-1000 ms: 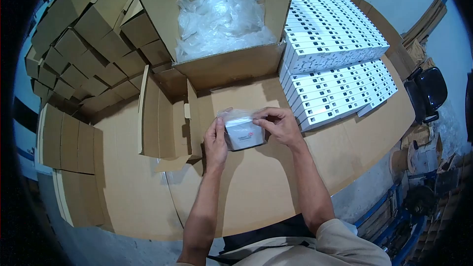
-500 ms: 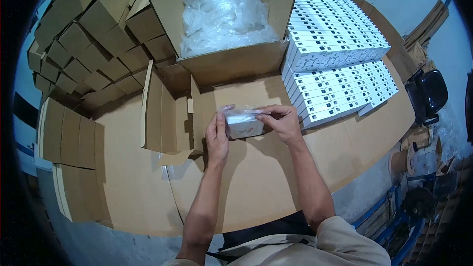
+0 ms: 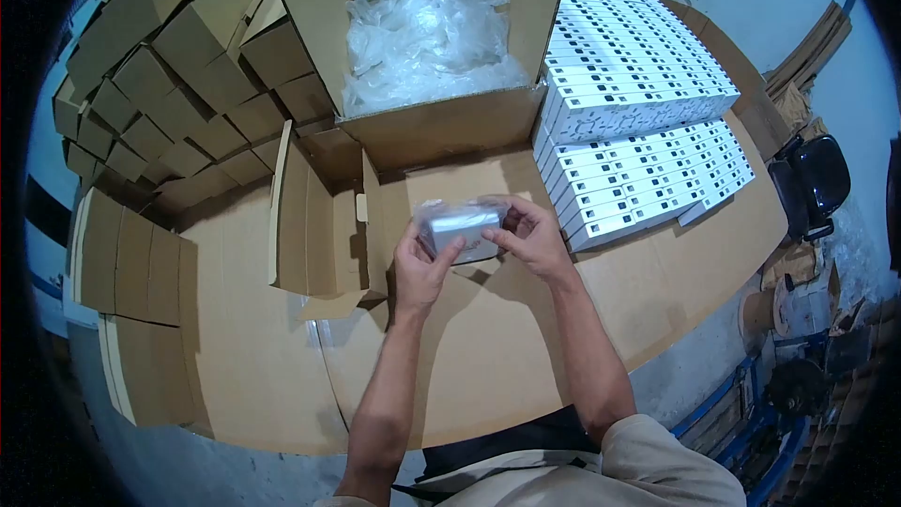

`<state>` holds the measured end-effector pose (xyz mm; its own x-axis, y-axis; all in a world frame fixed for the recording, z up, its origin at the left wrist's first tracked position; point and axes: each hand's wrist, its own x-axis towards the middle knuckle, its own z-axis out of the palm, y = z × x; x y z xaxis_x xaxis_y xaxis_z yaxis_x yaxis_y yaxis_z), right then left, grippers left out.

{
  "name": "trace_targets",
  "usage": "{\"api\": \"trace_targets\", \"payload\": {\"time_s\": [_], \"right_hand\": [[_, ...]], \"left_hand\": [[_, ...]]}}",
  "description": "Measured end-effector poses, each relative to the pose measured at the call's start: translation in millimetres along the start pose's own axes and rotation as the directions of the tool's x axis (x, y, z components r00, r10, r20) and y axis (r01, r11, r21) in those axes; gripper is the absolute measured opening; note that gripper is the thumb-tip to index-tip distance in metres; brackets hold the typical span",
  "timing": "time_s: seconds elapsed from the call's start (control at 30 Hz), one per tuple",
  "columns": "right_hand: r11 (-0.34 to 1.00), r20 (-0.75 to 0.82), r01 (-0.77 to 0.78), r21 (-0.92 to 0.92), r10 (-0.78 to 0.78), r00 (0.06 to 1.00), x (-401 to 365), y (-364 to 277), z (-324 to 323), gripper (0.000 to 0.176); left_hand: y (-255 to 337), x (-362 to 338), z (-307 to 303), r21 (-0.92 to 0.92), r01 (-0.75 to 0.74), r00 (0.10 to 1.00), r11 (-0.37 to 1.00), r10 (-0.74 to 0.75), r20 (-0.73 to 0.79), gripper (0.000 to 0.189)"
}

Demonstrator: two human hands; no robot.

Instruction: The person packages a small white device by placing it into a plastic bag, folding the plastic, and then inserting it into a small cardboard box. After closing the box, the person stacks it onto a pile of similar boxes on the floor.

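A small white box (image 3: 463,231) in a clear plastic bag is held between my two hands, above the cardboard-covered table. My left hand (image 3: 422,261) grips its left side, thumb on the front face. At the right end, my right hand (image 3: 533,237) closes on the box, its thumb also pressed to the front. An open cardboard carton (image 3: 310,225) stands just left of my left hand. Behind my hands, a large carton (image 3: 441,127) holds a heap of clear plastic bags (image 3: 427,33).
Rows of white boxes (image 3: 648,164) are stacked at the right. Many brown cartons (image 3: 155,84) pile up at the back left, with more cartons (image 3: 141,268) along the left edge. A black chair (image 3: 815,183) stands beyond the table's right side.
My fingers have moved from the bag's upper edge down onto the box. Both thumbs now press its front, and the box is tilted more toward me.
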<state>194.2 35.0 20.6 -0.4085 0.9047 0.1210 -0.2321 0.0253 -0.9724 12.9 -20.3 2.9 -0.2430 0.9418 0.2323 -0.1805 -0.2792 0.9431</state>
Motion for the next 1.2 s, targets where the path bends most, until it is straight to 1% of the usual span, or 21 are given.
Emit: {"api": "trace_targets", "payload": {"time_s": [0.03,0.07,0.1,0.17,0.2,0.3,0.4,0.5,0.57,0.67,0.77,0.8,0.87,0.9,0.97,1.07,1.17,1.2], "right_hand": [[0.999,0.026,-0.038,-0.036,0.039,0.999,-0.2,2.7,-3.1,0.045],[0.994,-0.011,-0.062,-0.085,0.061,0.998,-0.9,6.2,-4.7,0.034],[0.992,-0.009,-0.070,-0.109,0.070,0.998,-0.8,7.4,-6.3,0.032],[0.984,-0.005,-0.091,-0.154,0.092,0.996,-1.0,9.5,-9.7,0.027],[0.988,0.000,-0.080,-0.136,0.080,0.997,-0.6,9.1,-9.9,0.024],[0.992,0.004,-0.065,-0.104,0.065,0.998,0.2,9.1,-10.1,0.017],[0.991,-0.026,-0.075,-0.110,0.073,0.997,-0.6,8.2,-9.6,0.011],[0.994,-0.068,-0.048,-0.099,0.042,0.997,-1.1,5.6,-5.5,0.015],[0.995,-0.075,-0.010,-0.104,0.002,0.997,-0.8,5.5,-4.8,0.018],[0.984,-0.099,0.035,-0.174,-0.053,0.994,0.7,18.3,-8.5,0.019],[0.975,-0.138,-0.048,-0.217,0.018,0.990,0.4,16.0,-6.9,0.012],[0.992,-0.142,0.038,-0.118,-0.054,0.988,-0.3,9.0,-0.5,0.011],[0.974,-0.174,0.210,0.080,-0.194,0.965,-2.6,-8.2,15.8,0.017],[0.970,-0.079,0.240,-0.030,-0.242,0.967,-2.9,-7.2,8.8,0.020],[0.918,0.126,0.320,-0.233,-0.298,0.946,-3.6,-3.8,-11.2,0.029],[0.860,0.169,0.252,-0.445,-0.195,0.966,-8.6,-13.7,-9.1,0.029],[0.857,0.124,0.109,-0.504,-0.053,0.991,-8.0,-17.2,-5.8,0.032],[0.873,0.105,0.094,-0.478,-0.049,0.993,-8.0,-17.1,-3.8,0.033]], "left_hand": [[-0.5,0.0,-0.7,-0.002,0.050,0.999,0.999,-0.050,-0.011,0.034],[-1.9,-1.1,-2.5,-0.004,0.101,0.995,0.995,-0.101,-0.023,0.033],[-3.5,-1.9,-4.5,-0.007,0.152,0.988,0.988,-0.153,-0.034,0.033],[-7.8,-3.1,-11.1,0.035,0.181,0.983,0.983,-0.181,-0.007,0.027],[-7.5,-2.9,-13.4,0.058,0.197,0.980,0.979,-0.198,0.005,0.024],[-4.4,-2.5,-16.7,0.061,0.166,0.985,0.984,-0.168,0.030,0.019],[1.8,-0.9,-13.7,0.104,0.061,0.998,0.993,-0.062,0.007,0.015],[0.3,1.6,-15.0,0.143,0.056,0.998,0.988,-0.053,-0.022,0.015],[5.5,1.1,-12.2,0.160,0.102,0.994,0.982,-0.094,-0.054,0.016],[9.3,1.5,-9.0,0.171,0.146,0.987,0.974,-0.131,-0.096,0.018],[3.1,2.1,-8.7,0.142,0.151,0.984,0.978,-0.134,-0.121,0.020],[-0.2,2.6,-8.8,0.126,0.148,0.983,0.981,-0.132,-0.127,0.020],[-3.0,5.2,-8.3,0.089,0.125,0.984,0.988,-0.112,-0.141,0.021],[-4.7,6.1,-7.8,0.068,0.113,0.984,0.991,-0.102,-0.148,0.021],[-10.3,5.9,-8.6,0.080,0.118,0.984,0.990,-0.106,-0.142,0.022],[-8.4,5.5,-9.1,0.085,0.147,0.981,0.985,-0.134,-0.138,0.023],[-5.8,4.8,-8.7,0.081,0.165,0.980,0.983,-0.154,-0.129,0.024],[-5.6,4.3,-8.9,0.080,0.167,0.980,0.983,-0.156,-0.124,0.024]]}}
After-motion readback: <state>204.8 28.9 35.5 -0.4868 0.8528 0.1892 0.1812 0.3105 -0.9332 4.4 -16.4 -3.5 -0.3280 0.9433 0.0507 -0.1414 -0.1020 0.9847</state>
